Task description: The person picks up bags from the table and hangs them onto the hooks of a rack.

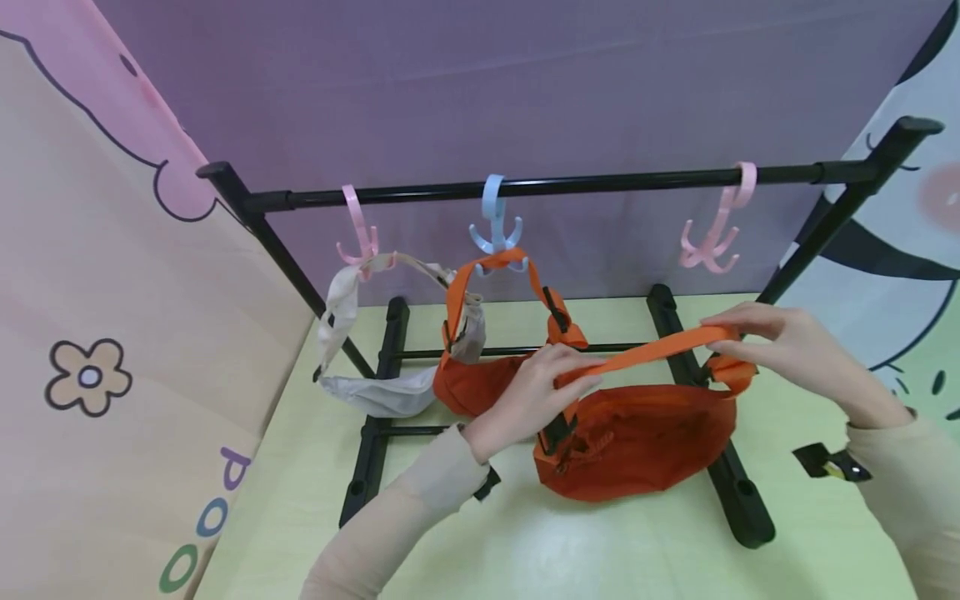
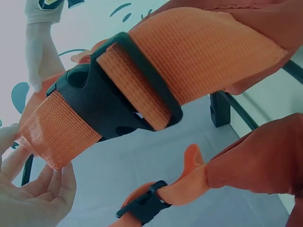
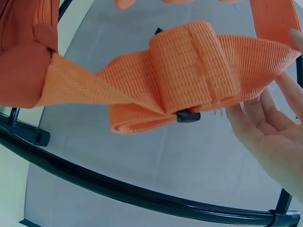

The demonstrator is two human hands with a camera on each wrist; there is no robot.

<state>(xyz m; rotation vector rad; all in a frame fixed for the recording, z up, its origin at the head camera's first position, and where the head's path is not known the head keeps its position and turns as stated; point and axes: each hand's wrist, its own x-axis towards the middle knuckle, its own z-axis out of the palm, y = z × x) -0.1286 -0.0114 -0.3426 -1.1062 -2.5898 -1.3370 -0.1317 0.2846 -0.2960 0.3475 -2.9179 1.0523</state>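
An orange waist bag (image 1: 637, 442) hangs from its strap (image 1: 652, 348), which runs between both hands in front of the black rack. My left hand (image 1: 528, 387) pinches the strap's left end, near a black buckle (image 2: 113, 90). At the other end, the right hand (image 1: 787, 343) holds the strap between thumb and fingers, beside a folded, bunched part of the webbing (image 3: 194, 68). Behind the left hand, a second orange waist bag (image 1: 472, 387) hangs by its strap from a blue hook (image 1: 495, 217), partly hidden.
A black rail (image 1: 600, 183) crosses the rack. A pale waist bag (image 1: 390, 396) hangs from the left pink hook (image 1: 358, 225). Another pink hook (image 1: 716, 225) hangs at the right end. Black rack feet (image 1: 746, 500) stand on the light floor.
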